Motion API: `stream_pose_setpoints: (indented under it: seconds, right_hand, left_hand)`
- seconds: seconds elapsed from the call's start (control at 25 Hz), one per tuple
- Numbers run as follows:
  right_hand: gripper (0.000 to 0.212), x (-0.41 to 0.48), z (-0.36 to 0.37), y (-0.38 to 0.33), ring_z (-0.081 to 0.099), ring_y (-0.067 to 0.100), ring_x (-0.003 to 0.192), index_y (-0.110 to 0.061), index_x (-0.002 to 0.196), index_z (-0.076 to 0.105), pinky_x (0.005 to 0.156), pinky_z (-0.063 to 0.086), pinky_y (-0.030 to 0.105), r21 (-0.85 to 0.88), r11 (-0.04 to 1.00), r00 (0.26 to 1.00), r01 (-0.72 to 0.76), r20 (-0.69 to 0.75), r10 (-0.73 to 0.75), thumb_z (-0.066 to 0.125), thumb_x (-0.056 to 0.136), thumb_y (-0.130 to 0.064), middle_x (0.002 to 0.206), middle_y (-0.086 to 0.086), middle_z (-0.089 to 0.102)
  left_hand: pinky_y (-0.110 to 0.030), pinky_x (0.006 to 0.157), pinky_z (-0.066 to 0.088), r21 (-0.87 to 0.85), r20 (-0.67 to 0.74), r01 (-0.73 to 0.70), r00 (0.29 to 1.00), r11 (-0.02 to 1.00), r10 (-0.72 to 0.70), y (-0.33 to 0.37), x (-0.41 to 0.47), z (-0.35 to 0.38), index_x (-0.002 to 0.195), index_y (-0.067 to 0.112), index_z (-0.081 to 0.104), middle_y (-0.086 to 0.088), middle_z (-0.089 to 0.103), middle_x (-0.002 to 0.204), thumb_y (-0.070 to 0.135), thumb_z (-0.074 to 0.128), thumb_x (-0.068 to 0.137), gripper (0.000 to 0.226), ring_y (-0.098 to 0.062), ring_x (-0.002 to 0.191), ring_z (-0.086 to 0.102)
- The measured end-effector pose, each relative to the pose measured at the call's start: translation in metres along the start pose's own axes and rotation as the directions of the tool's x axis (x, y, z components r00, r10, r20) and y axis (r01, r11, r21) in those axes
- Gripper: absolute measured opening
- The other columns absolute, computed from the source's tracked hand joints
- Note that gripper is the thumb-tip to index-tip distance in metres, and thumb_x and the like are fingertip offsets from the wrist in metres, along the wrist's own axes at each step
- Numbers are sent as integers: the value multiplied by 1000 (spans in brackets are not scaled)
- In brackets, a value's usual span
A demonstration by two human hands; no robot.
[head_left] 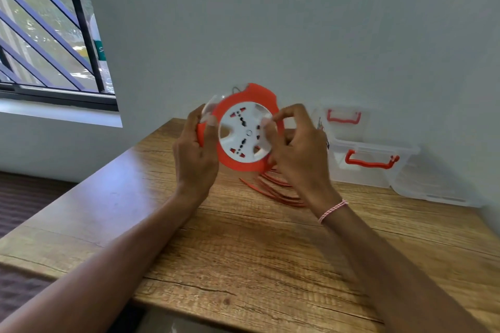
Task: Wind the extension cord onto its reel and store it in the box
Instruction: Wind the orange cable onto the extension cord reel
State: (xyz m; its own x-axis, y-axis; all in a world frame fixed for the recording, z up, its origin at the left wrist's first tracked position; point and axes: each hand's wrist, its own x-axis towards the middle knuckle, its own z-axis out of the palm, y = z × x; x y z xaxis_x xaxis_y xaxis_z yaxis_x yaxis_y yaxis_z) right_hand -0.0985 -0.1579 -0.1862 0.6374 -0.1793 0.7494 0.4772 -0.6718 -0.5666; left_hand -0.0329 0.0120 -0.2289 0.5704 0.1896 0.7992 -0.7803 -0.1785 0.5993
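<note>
Reel (244, 134) held up in the air above the table (243, 246), socket face toward the camera; orange rim, white centre disc with sockets; slightly motion-blurred. Left hand (196, 155) clamps the reel's left edge, fingers curled around the rim, thumb on the front. Right hand (296, 149) sits at the right side of the white disc, fingertips (273, 123) pinched on something there; blur hides exactly what they grip. Pink-and-white bracelet (333, 210) on the right wrist.

Orange cord (273, 188) trails down from the reel's lower right and lies in several loose strands on the wood, just behind the right hand; how much is wound on the reel cannot be told.

Clear plastic box (378, 167) with an orange handle stands on the table against the wall, right of the hands; a second clear piece with an orange handle (343, 119) leans behind it, and a clear lid-like piece (438, 189) lies to its right.

Barred window (48, 35) at upper left.
</note>
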Motion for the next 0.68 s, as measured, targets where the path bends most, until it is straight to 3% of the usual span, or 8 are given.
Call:
stream_pose_setpoints:
  seconds: [0.08,0.16,0.24,0.32,0.52,0.68]
  right_hand:
    - [14,4,-17,25,68,2,60,-24,105,61,56,58,20,-151,988,1000,24,21,-21,61,101,-38,71,-12,70]
    - [12,3,-26,48,69,9,85,-21,109,68,75,56,24,-335,940,966,62,257,27,59,101,-23,95,-5,73]
    - [23,-6,-22,64,63,22,111,-18,122,69,89,47,28,-433,891,842,136,525,126,58,101,-19,126,4,65]
    - [30,-13,-16,67,57,26,119,-21,130,66,97,48,36,-490,851,767,187,614,185,59,101,-24,137,5,55]
    - [31,-18,-28,49,61,18,110,-25,127,68,90,49,31,-386,909,737,159,659,151,69,96,-24,119,-2,66]
    - [31,-33,-50,24,69,13,86,-21,118,75,79,53,27,-149,989,603,25,791,104,80,88,-23,95,-3,76]
  left_hand:
    - [-13,60,59,-11,-29,68,997,998,-68,-8,6,-3,142,18,57,18,73,103,41,44,112,40,3,88,76]
    - [-17,61,62,11,-40,106,994,994,-106,-12,9,-6,141,25,57,17,73,103,44,43,112,37,2,88,76]
    - [-22,61,64,48,-28,118,993,992,-117,-14,9,-8,140,30,57,16,73,102,46,43,112,35,0,87,77]
    - [-27,62,66,83,-17,121,993,989,-120,-17,8,-10,141,32,58,15,74,101,49,44,111,37,-5,87,77]
    - [-30,64,66,42,-22,173,985,984,-172,-18,12,-14,135,31,62,11,75,99,46,47,110,33,-7,85,78]
    - [-34,61,61,-142,23,179,984,974,-177,-10,13,-20,120,29,69,5,77,95,46,50,105,30,-14,82,76]
